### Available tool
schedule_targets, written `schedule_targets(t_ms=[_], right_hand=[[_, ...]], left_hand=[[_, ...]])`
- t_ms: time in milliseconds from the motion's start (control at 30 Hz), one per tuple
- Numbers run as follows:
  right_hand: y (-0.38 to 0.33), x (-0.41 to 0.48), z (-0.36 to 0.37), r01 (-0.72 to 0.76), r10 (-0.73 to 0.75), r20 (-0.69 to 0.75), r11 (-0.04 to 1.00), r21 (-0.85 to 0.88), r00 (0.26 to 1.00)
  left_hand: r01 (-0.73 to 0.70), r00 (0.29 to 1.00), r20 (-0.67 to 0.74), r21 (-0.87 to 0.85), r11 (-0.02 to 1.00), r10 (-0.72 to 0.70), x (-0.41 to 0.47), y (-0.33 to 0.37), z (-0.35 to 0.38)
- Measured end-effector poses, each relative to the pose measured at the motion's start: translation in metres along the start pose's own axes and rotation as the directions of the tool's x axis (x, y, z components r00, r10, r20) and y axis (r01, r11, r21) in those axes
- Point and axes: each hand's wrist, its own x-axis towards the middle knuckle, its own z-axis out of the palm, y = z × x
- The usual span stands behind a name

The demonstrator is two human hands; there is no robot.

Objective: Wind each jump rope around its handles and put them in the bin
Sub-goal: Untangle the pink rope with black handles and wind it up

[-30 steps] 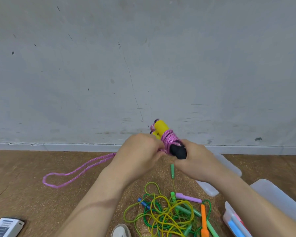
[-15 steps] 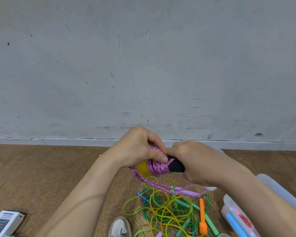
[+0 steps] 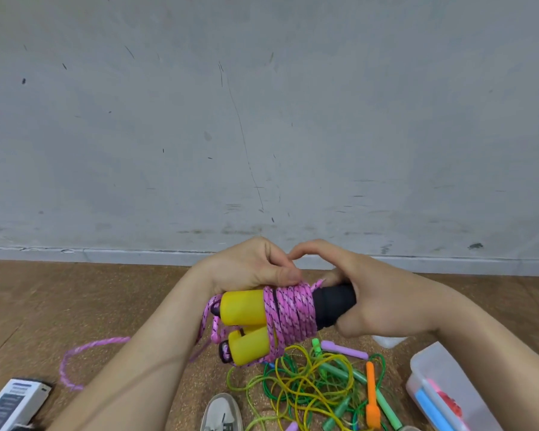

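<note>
Nearest the camera, on the floor (image 3: 44,306), lies the tangle of green and yellow ropes (image 3: 305,384), the clear bin (image 3: 433,362) to its right. Just above the tangle the pink jump rope (image 3: 290,312) is held in the air: the right hand (image 3: 364,303) clamps the black ends, the left hand (image 3: 252,269) pinches cord atop the coil. A loose tail (image 3: 75,359) trails left of the tangle; should it snag, or the pinch slacken, the turns could likely spring loose. The rope's yellow handles (image 3: 243,307) lie side by side, long axis level, pointing to the person's left.
</note>
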Motion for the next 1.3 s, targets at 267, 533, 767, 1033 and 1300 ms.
schedule_targets(t_ms=[267, 533, 767, 1033, 1300], right_hand=[[0.018, -0.001, -0.015, 0.054, -0.027, -0.060, 0.857, 0.512, 0.998], [0.022, 0.015, -0.004, 0.025, 0.169, -0.181, 0.658, 0.753, 0.969], [0.033, 0.026, 0.003, -0.015, 0.414, -0.460, 0.756, 0.654, 0.785], [0.050, 0.027, 0.007, -0.357, 0.259, -0.533, 0.930, -0.087, 0.805], [0.039, 0.024, 0.015, -0.220, 0.107, -0.265, 0.868, -0.445, 0.958]], left_hand=[[0.073, 0.942, -0.327, -0.036, 0.997, -0.081, -0.007, -0.027, -0.011], [-0.059, 0.989, -0.130, 0.079, 0.995, 0.069, 0.006, -0.014, 0.013], [-0.039, 0.967, -0.165, 0.662, 0.748, 0.196, 0.008, -0.010, 0.025], [-0.115, 0.882, -0.110, 0.894, 0.434, 0.459, -0.003, 0.003, 0.031], [-0.066, 0.899, -0.231, 0.769, 0.635, 0.372, -0.004, 0.017, 0.028]])
